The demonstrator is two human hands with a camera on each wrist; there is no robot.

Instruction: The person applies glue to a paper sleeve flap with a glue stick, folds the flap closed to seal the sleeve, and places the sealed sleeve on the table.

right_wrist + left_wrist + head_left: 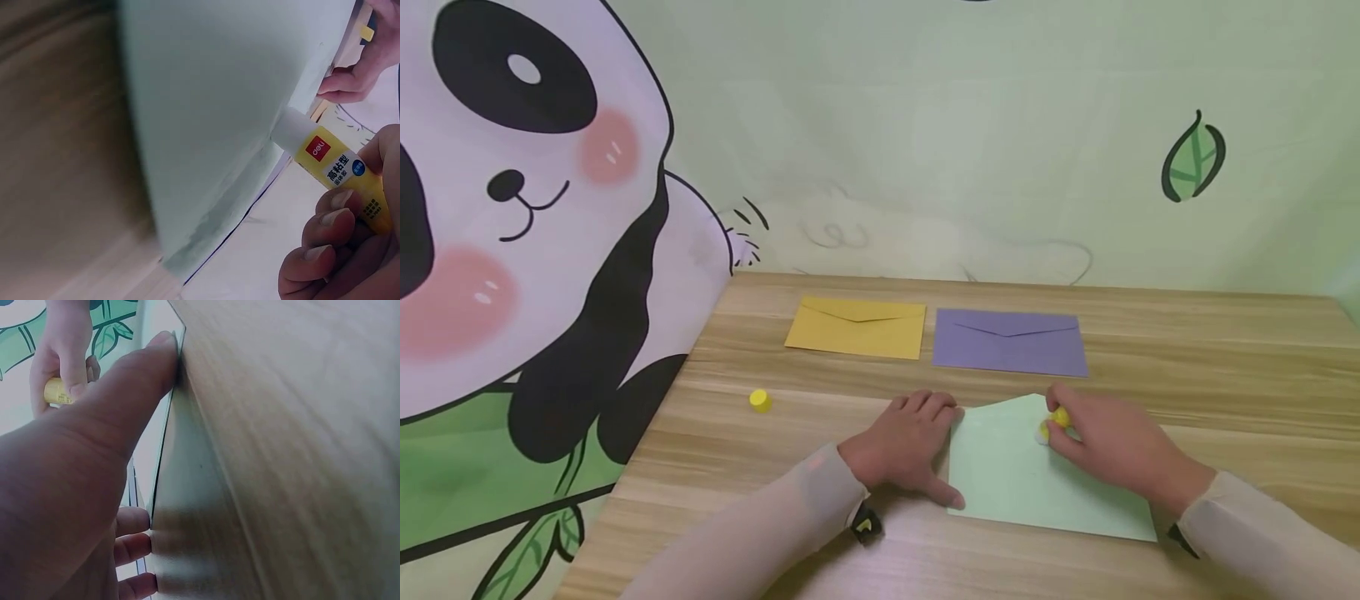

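Observation:
A light green envelope [1022, 475] lies flat on the table, its top edge rising to a low point. My left hand [913, 450] rests at its left edge, thumb on the lower corner and fingers by the upper one; the left wrist view shows the thumb [140, 375] along that edge. My right hand [1120, 442] grips a yellow glue stick [340, 165] labelled "deli". Its white end meets the envelope near the upper edge in the right wrist view, where a darker strip runs along the paper. The yellow cap [760, 401] stands apart, left of my left hand.
Behind the green envelope lie a yellow envelope [857, 332] and a purple envelope [1009, 350], side by side with flaps facing up. The wooden table [1225, 367] ends at a backdrop [925, 150] with a panda and leaves drawn on it.

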